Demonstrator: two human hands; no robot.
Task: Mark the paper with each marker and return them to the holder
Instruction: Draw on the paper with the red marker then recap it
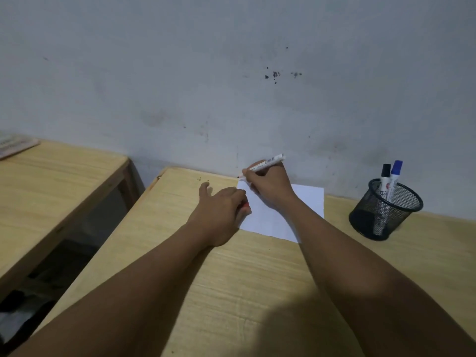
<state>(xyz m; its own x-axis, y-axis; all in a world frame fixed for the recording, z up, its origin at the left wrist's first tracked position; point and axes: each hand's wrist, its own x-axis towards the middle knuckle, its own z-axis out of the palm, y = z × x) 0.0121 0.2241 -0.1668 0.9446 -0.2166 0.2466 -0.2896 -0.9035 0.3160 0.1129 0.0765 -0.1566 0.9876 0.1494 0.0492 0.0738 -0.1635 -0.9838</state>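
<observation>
A white sheet of paper (306, 202) lies on the wooden desk (257, 279) near the wall. My right hand (270, 184) grips a white marker (268, 161), uncapped, its red tip down at the paper's far left corner. My left hand (221, 204) rests at the paper's left edge with its fingers curled around a red cap (247, 206), which is mostly hidden. A black mesh holder (386, 210) stands to the right of the paper with a black-capped marker (385, 181) and a blue-capped marker (395, 176) upright in it.
A grey stained wall (231, 86) runs right behind the desk. A second wooden table (51, 189) stands to the left across a gap, with a flat object (15, 146) at its far end. Small dark specks (202, 179) lie near the desk's far left corner.
</observation>
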